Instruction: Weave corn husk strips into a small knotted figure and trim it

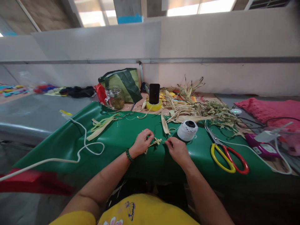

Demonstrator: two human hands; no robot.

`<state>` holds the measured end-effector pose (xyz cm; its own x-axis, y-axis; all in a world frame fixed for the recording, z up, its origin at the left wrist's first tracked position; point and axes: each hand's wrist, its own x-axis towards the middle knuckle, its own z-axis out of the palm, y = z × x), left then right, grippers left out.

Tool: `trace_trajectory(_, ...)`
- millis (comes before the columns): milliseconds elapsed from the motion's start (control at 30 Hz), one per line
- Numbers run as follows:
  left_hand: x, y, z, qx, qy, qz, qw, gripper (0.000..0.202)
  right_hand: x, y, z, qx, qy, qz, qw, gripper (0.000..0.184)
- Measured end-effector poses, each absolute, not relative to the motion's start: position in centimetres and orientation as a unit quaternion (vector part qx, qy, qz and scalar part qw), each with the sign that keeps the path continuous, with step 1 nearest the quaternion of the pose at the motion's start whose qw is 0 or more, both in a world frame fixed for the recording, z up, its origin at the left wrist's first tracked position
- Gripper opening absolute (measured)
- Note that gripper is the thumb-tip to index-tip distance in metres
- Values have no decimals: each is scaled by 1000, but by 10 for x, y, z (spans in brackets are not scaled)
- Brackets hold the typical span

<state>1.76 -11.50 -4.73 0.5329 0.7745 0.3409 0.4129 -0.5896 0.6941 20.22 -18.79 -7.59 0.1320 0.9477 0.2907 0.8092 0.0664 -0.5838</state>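
Observation:
My left hand (143, 142) and my right hand (176, 149) are both closed in a pinch over the green table cover (112, 142), near its front edge. Between them they hold a small bundle of dried husk strips (155, 142); the left hand grips its left end, the right hand pinches its right end. A green bead bracelet sits on my left wrist. A spool of white thread (187, 130) stands just beyond my right hand.
Scissors with yellow and red handles (227, 155) lie to the right. A heap of dried husks (192, 107), a phone standing in a yellow tape roll (154, 99), a glass jar (114, 98) and a green bag (124, 82) sit further back. A white cord (77, 153) trails left.

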Motion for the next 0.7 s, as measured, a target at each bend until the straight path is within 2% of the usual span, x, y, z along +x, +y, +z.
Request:
trace_trajectory(200,20,-128,-43,835,321,375,242,19,198,-189,-59,-657,-637,224,334,37)
trace_trajectory(333,21,-140,-36,835,284,396,256,21,191,-187,-60,-629,-652,259,335,33)
trace_trajectory(533,6,-143,-39,791,333,396,327,18,193,-189,-66,-563,-637,304,430,32)
trace_trajectory(700,0,-135,-50,779,336,332,412,35,193,-186,-67,-560,-631,297,448,31)
